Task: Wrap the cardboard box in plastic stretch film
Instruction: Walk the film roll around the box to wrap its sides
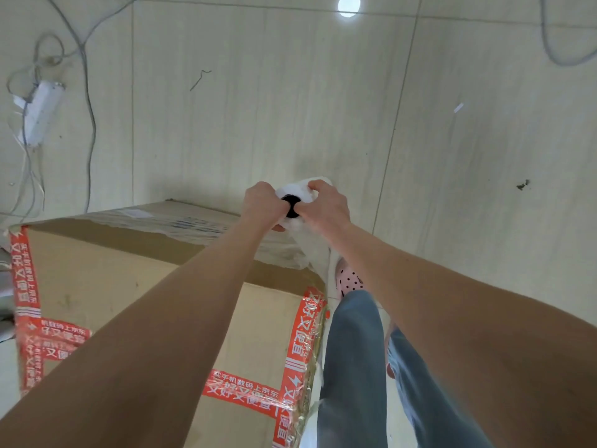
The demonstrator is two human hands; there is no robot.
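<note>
In the head view, a large cardboard box [113, 279] stood on the tiled floor [258, 108], close to the person's legs. Red tape [303, 344] with white characters ran along its near right edge and over its left corners.

Both arms were stretched out over the top of the box. The left hand [263, 202] and the right hand [326, 205] together gripped a roll of plastic stretch film [298, 190], with the fingers curled round it from each side. The roll was held in the air just beyond the far right corner of the box, and the dark hole of its core [292, 205] faced the camera between the two hands.

A loose sheet of film [319, 257] hung down from the roll beside the right side of the box. A wrinkled band of film [200, 226] lay already across the far part of the box top, touching the cardboard.

To the right of the box stood a leg in blue jeans [352, 367] and a pink shoe with dark dots [347, 281].

On the floor at the far left lay a white power strip [40, 111] with grey cables [87, 76] around it. A round reflection of light [349, 5] shone on the floor at the far edge.
</note>
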